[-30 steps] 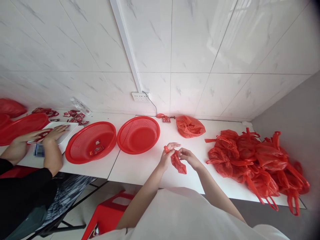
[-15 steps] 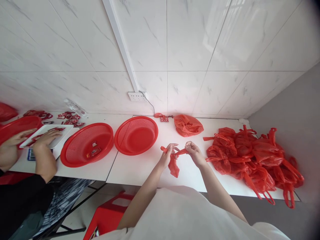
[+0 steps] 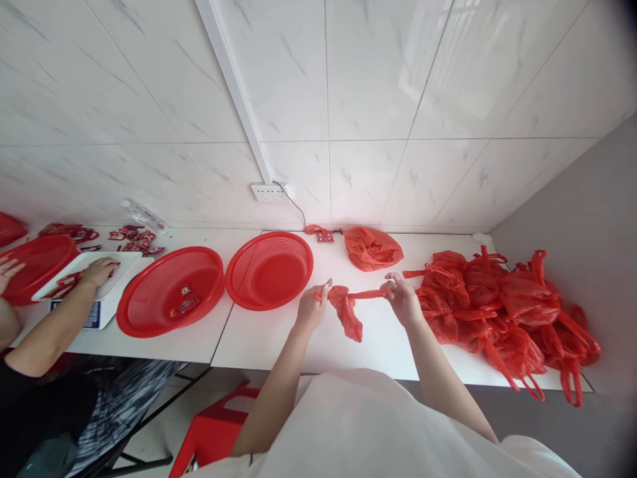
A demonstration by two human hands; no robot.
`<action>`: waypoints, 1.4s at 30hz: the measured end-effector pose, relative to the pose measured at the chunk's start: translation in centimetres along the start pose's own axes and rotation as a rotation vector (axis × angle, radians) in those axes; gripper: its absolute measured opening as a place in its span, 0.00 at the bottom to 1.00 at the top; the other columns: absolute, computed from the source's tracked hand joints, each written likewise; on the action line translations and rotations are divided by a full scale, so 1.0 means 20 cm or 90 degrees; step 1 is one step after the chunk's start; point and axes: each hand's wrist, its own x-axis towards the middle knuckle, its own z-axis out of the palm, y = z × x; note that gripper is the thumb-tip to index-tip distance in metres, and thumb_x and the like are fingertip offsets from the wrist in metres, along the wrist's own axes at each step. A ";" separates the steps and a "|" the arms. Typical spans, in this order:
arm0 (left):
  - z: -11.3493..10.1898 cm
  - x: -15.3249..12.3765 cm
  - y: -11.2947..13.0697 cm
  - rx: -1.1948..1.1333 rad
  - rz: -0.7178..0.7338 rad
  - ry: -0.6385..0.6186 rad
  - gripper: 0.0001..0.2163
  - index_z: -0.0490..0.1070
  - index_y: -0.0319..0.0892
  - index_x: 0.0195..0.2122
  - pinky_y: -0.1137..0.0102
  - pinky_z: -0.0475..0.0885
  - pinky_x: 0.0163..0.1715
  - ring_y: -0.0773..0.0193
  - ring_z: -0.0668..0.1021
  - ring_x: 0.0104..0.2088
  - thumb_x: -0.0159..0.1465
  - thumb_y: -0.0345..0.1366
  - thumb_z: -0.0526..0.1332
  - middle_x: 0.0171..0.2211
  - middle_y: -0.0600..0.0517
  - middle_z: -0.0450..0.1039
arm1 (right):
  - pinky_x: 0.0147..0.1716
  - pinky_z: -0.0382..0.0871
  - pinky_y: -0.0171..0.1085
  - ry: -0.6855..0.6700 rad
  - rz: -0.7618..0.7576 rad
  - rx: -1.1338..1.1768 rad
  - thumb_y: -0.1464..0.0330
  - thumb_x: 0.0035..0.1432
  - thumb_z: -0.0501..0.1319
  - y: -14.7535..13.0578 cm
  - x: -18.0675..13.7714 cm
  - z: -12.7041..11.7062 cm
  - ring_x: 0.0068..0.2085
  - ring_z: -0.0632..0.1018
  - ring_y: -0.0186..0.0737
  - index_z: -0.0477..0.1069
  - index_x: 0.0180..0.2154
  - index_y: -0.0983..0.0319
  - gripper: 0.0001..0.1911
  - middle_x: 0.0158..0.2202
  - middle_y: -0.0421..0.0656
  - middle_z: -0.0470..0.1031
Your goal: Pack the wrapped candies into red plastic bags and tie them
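Observation:
Between my two hands a small red plastic bag (image 3: 347, 317) is stretched sideways above the white table, its lower part hanging down. My left hand (image 3: 313, 307) is closed on one end of it. A thin twisted strip of the bag runs to my right hand (image 3: 402, 299), which pinches the other end. Beyond my hands, near the wall, sits another red plastic bag (image 3: 373, 249), crumpled and rounded. To the right lies a heap of knotted red plastic bags (image 3: 497, 312), filled with contents I cannot make out.
Left of my hands stand a red basket (image 3: 269, 271) and a second red basket (image 3: 170, 292) holding a few small packets. Farther left, a co-worker's hand (image 3: 99, 271) reaches into a white tray (image 3: 130, 264). A red stool (image 3: 213, 425) stands below the table edge.
My hands have moved apart, left hand leftward and right hand rightward, pulling the bag's strip longer and tighter. The co-worker's one hand has moved off the tray toward the left.

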 end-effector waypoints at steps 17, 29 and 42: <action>-0.05 -0.03 -0.25 0.040 -0.203 -0.096 0.24 0.78 0.42 0.43 0.63 0.69 0.48 0.54 0.80 0.40 0.64 0.55 0.52 0.38 0.46 0.80 | 0.29 0.64 0.37 0.132 -0.046 -0.484 0.53 0.60 0.55 0.07 0.05 -0.13 0.26 0.73 0.40 0.72 0.32 0.60 0.18 0.22 0.41 0.71; 0.07 -0.19 -0.46 -0.029 -0.381 -0.238 0.26 0.70 0.40 0.45 0.69 0.71 0.28 0.61 0.79 0.27 0.61 0.59 0.53 0.28 0.49 0.77 | 0.58 0.57 0.52 -0.233 0.009 -0.790 0.64 0.51 0.66 0.46 -0.08 0.29 0.62 0.62 0.56 0.60 0.60 0.58 0.35 0.63 0.54 0.60; 0.15 -0.40 -0.84 0.127 -0.540 -0.343 0.35 0.71 0.38 0.17 0.69 0.56 0.17 0.65 0.64 0.12 0.58 0.66 0.46 0.10 0.50 0.62 | 0.30 0.65 0.36 -0.017 0.111 -0.672 0.74 0.55 0.58 0.50 -0.03 -0.02 0.32 0.76 0.42 0.72 0.39 0.60 0.09 0.31 0.43 0.76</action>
